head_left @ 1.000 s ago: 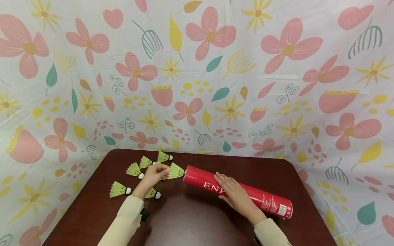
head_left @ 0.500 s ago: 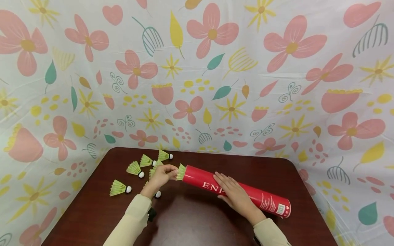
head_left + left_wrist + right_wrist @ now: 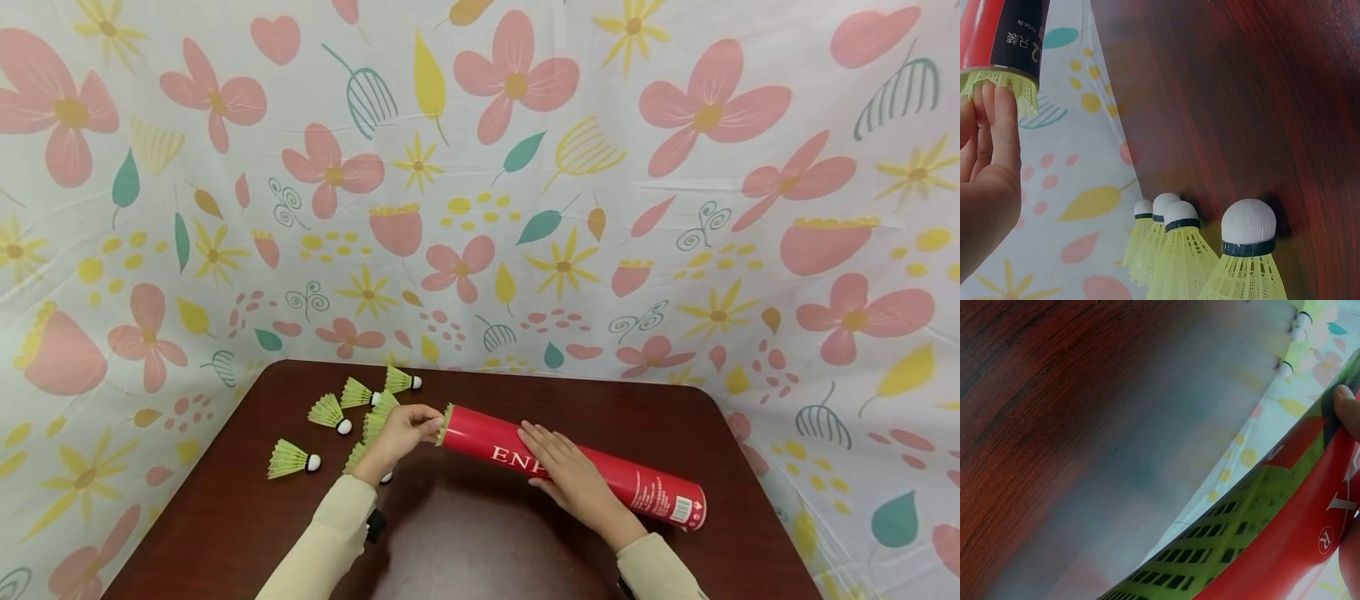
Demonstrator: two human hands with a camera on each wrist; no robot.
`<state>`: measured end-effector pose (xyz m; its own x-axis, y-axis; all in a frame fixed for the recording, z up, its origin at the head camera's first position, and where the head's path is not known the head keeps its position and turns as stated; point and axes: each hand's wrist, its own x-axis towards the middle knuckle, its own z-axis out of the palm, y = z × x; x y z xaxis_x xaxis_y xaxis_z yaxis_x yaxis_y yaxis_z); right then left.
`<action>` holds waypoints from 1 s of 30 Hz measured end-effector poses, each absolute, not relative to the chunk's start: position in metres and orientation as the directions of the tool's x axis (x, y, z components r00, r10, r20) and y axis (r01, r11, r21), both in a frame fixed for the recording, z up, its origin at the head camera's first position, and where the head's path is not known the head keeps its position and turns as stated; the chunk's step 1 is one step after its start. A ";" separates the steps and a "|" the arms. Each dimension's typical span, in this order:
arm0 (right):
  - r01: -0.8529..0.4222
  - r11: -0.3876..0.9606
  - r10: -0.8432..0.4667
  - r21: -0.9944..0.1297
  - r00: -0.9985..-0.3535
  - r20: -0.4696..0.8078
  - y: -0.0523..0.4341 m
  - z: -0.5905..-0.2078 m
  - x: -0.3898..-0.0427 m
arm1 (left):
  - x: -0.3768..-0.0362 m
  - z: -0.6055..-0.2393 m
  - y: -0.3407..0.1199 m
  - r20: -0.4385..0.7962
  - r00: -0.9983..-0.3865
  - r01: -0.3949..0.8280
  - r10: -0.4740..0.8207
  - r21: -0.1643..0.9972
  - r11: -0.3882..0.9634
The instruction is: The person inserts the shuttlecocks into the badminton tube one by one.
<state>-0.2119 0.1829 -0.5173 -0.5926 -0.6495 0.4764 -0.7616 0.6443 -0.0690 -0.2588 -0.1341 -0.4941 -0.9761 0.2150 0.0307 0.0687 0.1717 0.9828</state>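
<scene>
The left hand pinches a shuttle by its skirt — most of it sits inside the tube, only the rim showing at the mouth. The right hand grips the tube from above, over the table. More shuttles lie left — two partly hidden by the left hand.

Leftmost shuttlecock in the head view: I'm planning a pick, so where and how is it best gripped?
Probably pinched at the skirt's wide rim, from the left: the shuttlecock lies on its side, white cork facing right, where the red tube is.
</scene>
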 end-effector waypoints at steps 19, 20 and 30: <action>-0.762 0.644 -0.644 -0.068 -0.588 0.490 0.186 -0.519 -0.210 | -0.257 -0.500 -0.131 0.036 -0.970 0.047 0.239 0.998 0.042; -0.765 0.641 -0.645 -0.069 -0.585 0.491 0.186 -0.519 -0.210 | -0.256 -0.500 -0.132 0.040 -0.972 0.048 0.234 0.998 0.031; -0.755 0.653 -0.641 -0.064 -0.595 0.484 0.186 -0.520 -0.212 | -0.249 -0.498 -0.159 0.014 -0.991 0.024 0.136 0.997 0.072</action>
<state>-0.2119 0.1861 -0.5200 -0.5954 -0.6411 0.4842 -0.7548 0.6529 -0.0638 -0.2489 -0.1590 -0.4976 -0.9906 0.1363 0.0138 0.0237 0.0716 0.9972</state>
